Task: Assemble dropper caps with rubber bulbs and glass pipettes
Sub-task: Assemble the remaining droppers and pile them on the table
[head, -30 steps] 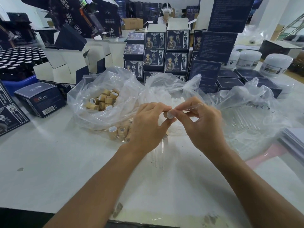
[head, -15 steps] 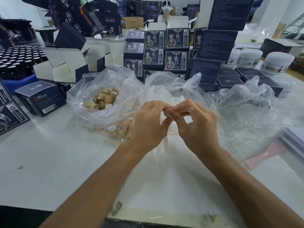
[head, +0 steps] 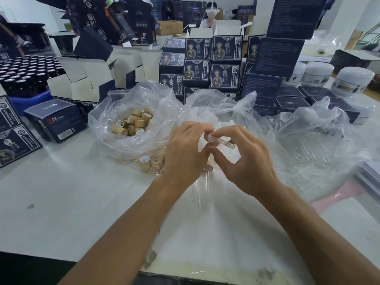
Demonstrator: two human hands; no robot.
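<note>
Dropper cap [head: 208, 138] sits pinched in the left hand [head: 185, 149], raised over the bench [head: 61, 202], while the right hand [head: 244, 161] grips a thin clear glass pipette [head: 225, 142] whose end meets the cap; seating appears underway. At least one finished dropper [head: 207, 175] lies on the bench below the hands. Much seems left: a crinkled clear bag [head: 123, 145] holds many tan, cylindrical caps [head: 133, 124] with white liners, the middle bag soft white bulbs [head: 205, 116], and the right bag slender glass tubes [head: 308, 149].
</note>
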